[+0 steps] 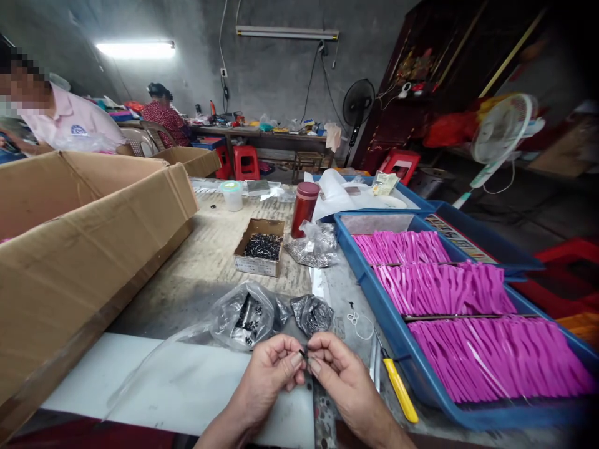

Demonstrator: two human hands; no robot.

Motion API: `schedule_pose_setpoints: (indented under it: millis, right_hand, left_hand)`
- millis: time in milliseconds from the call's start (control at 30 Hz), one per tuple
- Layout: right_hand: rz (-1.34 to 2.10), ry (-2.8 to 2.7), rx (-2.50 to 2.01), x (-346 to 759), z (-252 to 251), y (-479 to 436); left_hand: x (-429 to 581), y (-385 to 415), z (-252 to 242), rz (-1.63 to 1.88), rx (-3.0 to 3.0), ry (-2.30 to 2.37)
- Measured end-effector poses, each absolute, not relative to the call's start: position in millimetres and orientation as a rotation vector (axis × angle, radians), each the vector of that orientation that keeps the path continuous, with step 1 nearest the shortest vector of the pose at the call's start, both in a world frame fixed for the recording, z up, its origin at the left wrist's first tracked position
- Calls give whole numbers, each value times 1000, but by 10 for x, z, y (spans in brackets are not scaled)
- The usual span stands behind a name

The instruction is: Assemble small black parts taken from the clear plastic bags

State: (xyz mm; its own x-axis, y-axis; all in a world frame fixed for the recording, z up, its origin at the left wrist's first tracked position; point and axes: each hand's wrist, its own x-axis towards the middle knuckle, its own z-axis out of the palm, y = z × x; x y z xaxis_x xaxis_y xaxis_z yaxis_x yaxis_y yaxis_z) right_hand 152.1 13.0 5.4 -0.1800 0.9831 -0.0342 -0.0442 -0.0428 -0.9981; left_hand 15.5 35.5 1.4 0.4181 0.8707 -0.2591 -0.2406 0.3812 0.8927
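Note:
My left hand and my right hand meet fingertip to fingertip over the near edge of the table. Pinched between them is a small black part, mostly hidden by the fingers and too small to name. Just beyond my left hand lies an open clear plastic bag with small black pieces inside. A second, smaller bag, dark and crumpled, sits behind my right hand. Farther back stands a small cardboard box filled with black pin-like pieces.
On the right, a blue crate holds rows of magenta plastic pieces. A yellow-handled tool lies beside it. The big cardboard box walls off the left. A red jar stands farther back. Two people sit beyond, at left.

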Motion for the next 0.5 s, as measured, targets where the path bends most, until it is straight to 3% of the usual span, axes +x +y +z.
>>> schedule_pose_setpoints:
  millis: [500]
  right_hand:
    - [1394,-1341,-1133,1522,52,129]
  left_hand:
    - [134,351,21,801,924,844]
